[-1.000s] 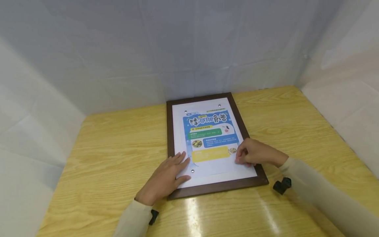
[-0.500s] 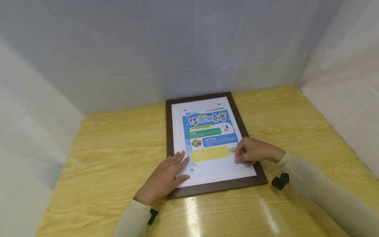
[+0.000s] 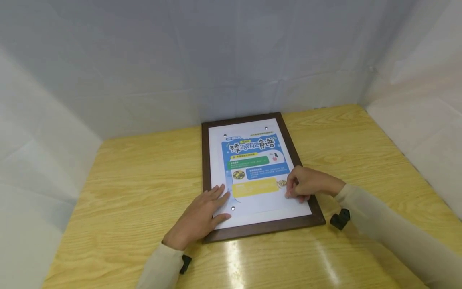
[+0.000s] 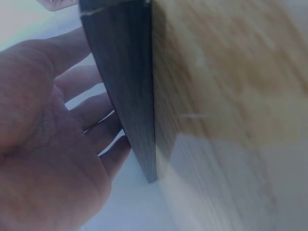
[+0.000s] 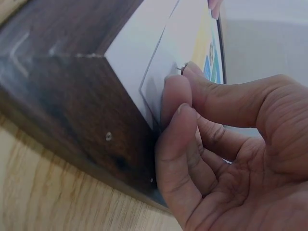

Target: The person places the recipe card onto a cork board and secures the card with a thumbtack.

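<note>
A printed poster sheet (image 3: pixel 252 204) with blue, green and yellow blocks lies on a white board inside a dark brown frame (image 3: pixel 267 228). Silver thumbtacks show at the poster's upper left, upper right and lower left (image 3: pixel 233 208). My left hand (image 3: pixel 197 218) rests with fingers spread over the frame's lower left edge, its fingertips on the sheet. Near the poster's lower right corner, my right hand (image 3: pixel 310 184) pinches a small metal tack (image 5: pixel 183 68) between thumb and index finger. Its thin point shows in the right wrist view; the fingers cover most of its head.
The frame lies on a light wood-grain table (image 3: pixel 144 172), its far edge near a grey-white sheet wall (image 3: pixel 231 60). Pale sheeting (image 3: pixel 426 88) also stands along the right and left sides. Black devices (image 3: pixel 340 219) are worn at both wrists.
My hands keep nearly the same places. The right fingers shift slightly at the poster's lower right corner, still pinching the tack. The frame appears a few pixels further left.
</note>
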{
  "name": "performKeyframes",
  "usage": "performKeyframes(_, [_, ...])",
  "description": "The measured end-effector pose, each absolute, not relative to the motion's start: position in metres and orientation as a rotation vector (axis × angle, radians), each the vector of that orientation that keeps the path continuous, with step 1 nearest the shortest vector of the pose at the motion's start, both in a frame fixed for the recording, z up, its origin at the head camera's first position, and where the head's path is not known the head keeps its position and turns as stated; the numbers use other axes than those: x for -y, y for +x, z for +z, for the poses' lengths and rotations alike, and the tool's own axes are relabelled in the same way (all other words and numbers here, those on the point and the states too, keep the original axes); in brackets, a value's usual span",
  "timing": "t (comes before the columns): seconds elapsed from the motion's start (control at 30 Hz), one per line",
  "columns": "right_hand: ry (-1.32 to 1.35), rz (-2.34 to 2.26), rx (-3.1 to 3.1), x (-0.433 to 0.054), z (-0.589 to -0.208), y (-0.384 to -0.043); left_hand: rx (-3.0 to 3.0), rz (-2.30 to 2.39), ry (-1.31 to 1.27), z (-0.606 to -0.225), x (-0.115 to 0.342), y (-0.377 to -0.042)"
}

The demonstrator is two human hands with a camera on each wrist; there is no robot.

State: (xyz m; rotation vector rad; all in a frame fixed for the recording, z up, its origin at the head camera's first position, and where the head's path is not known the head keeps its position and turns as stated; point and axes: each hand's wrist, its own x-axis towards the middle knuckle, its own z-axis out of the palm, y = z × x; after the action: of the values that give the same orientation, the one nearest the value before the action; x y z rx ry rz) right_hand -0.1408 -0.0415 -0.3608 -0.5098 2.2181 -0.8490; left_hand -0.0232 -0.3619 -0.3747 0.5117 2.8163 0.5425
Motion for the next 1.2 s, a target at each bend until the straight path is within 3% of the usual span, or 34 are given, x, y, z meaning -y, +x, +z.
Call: performKeyframes(1.2, [-0.547,-0.747,-2.385,0.051,-0.366,-0.133,-2.814,0.581,0.507,-0.372,0.369,-0.017])
